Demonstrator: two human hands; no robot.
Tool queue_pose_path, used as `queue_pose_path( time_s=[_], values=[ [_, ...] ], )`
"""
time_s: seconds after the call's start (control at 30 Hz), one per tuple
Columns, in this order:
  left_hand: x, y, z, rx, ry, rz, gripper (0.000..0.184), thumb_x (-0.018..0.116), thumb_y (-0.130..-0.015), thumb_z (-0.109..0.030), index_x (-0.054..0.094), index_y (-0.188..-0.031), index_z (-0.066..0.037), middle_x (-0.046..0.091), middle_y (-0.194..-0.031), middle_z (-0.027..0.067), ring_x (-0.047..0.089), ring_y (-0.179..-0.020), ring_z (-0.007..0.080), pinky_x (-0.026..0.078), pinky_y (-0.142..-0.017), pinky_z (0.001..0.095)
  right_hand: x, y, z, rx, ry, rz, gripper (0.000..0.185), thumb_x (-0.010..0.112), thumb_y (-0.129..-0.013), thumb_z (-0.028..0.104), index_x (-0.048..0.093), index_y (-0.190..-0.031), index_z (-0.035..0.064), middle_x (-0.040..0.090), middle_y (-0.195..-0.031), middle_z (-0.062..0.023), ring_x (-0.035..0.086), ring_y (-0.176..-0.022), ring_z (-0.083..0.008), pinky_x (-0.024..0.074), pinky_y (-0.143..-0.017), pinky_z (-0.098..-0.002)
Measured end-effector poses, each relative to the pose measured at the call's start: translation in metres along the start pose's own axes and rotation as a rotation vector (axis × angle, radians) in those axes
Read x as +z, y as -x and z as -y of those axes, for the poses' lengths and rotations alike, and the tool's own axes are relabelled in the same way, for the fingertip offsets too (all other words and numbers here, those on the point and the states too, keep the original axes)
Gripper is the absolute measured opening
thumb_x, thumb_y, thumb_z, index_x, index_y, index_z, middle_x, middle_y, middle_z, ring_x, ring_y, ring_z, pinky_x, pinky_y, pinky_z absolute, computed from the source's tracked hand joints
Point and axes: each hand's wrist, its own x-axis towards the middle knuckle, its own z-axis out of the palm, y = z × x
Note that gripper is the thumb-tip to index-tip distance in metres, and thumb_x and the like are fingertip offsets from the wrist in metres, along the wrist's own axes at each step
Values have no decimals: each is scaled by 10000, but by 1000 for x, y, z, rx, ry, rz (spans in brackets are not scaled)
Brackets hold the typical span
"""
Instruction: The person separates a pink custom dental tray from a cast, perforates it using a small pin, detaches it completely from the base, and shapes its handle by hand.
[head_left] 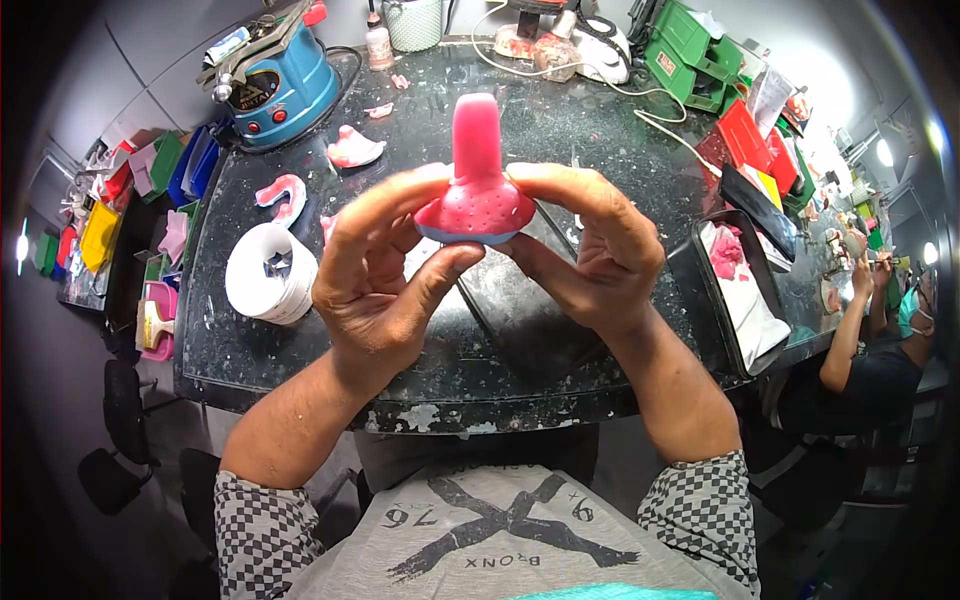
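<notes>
Between both hands, above the black worktable (pixel 400 385), is a pink dental impression tray (pixel 472 208) with small holes over its body and a thick handle pointing away from me. A pale blue layer shows along its near edge. My left hand (pixel 385 260) pinches the tray's left side, with the thumb under the near edge. On the other side, my right hand (pixel 590 240) grips it in the same way with thumb and forefinger. Left of my left hand stands a white tub (pixel 272 285) with metal inside. Behind the tub lies a pink-and-white horseshoe-shaped dental piece (pixel 281 200).
A blue machine (pixel 285 95) stands at the back left, near another pink-and-white piece (pixel 355 148). At the right is a black tray (pixel 742 290) holding white cloth and pink scraps. Green bins (pixel 690 55) sit at the back right. A co-worker (pixel 870 370) is at the far right.
</notes>
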Motion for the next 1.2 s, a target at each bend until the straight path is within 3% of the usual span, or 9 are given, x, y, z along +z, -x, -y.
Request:
queue_pose_path(
  time_s=[0.1, 0.3, 0.63, 0.9, 1.2],
  values=[
    [5, -4, -4, -53, 35, -23, 744, 671, -864, 110, 296, -1504, 51, 412, -1496, 244, 529, -1299, 274, 482, -1071, 393, 1, -2, 5, 61, 7, -3, 584, 821, -715, -40, 657, -1272, 18, 715, -1110, -138, 708, -954, -208, 569, -828, -315],
    [-5, -4, -1, -68, -82, 102, 686, 650, -898, 73, 315, -1496, 62, 312, -1560, 263, 453, -1369, 288, 466, -1087, 410, -2, -5, 7, 59, 103, 86, 640, 817, -700, -45, 636, -1311, 21, 699, -1079, -125, 702, -943, -200, 565, -819, -310],
    [1, -6, 0, -46, -49, 73, 631, 660, -903, 38, 373, -1462, 90, 376, -1521, 254, 488, -1323, 278, 477, -1074, 410, -2, -4, 5, 71, 64, 69, 628, 807, -698, -29, 647, -1302, 31, 697, -1098, -128, 696, -948, -217, 559, -836, -314],
    [4, -7, -7, -74, -48, 36, 622, 673, -897, 38, 392, -1446, 114, 505, -1360, 221, 548, -1220, 237, 511, -1017, 355, -4, -7, 8, 50, 93, 86, 581, 823, -695, -14, 685, -1255, 60, 708, -1089, -116, 694, -951, -226, 558, -830, -320],
    [5, -3, -6, -63, -47, 4, 631, 685, -877, 69, 397, -1436, 107, 501, -1395, 241, 511, -1306, 285, 470, -1076, 391, -3, -7, 4, 13, 19, 50, 495, 838, -702, -26, 703, -1174, 40, 719, -1098, -114, 701, -958, -219, 562, -834, -321]
  ],
)
